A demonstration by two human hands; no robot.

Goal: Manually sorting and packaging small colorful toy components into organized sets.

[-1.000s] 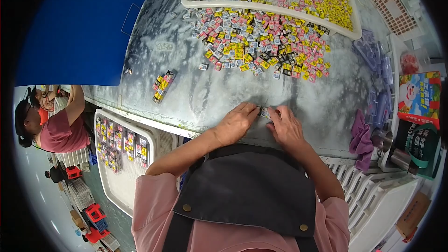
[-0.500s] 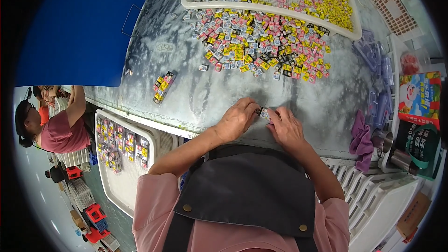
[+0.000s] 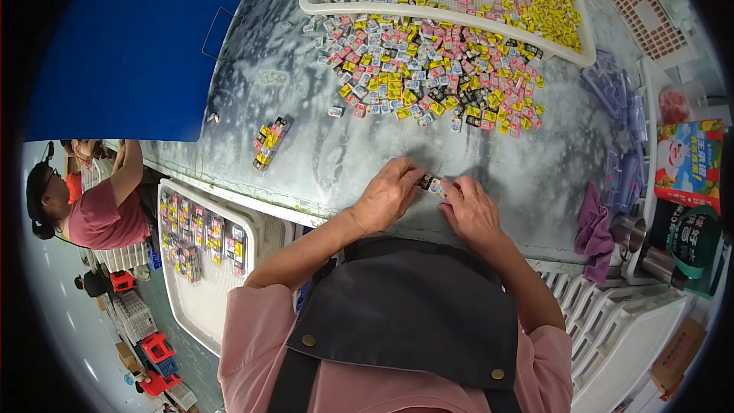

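Note:
My left hand (image 3: pixel 388 197) and my right hand (image 3: pixel 474 210) are close together over the near part of the grey tabletop (image 3: pixel 321 160). Between their fingertips is a short row of small printed blocks (image 3: pixel 433 185), black at the left and whitish at the right. Each hand pinches one end, so the row's ends are hidden. Beyond them spreads a loose pile of similar small blocks (image 3: pixel 394 86) in yellow, pink, white and black. To the left, a mixed bundle of blocks (image 3: pixel 269 143) lies on the table by itself.
A white tray (image 3: pixel 451 13) of more small pieces stands behind the pile. Lower left, another white tray (image 3: pixel 206 307) holds filled clear packs (image 3: pixel 200 233). A blue panel (image 3: pixel 130 46) rises at the left, near a co-worker (image 3: pixel 107 210). At right are clear plastic cases (image 3: pixel 623 130) and a purple cloth (image 3: pixel 592 229).
A little more of the block row shows between my fingertips, and the gap between the hands is slightly wider. The pile and the bundle have stayed put.

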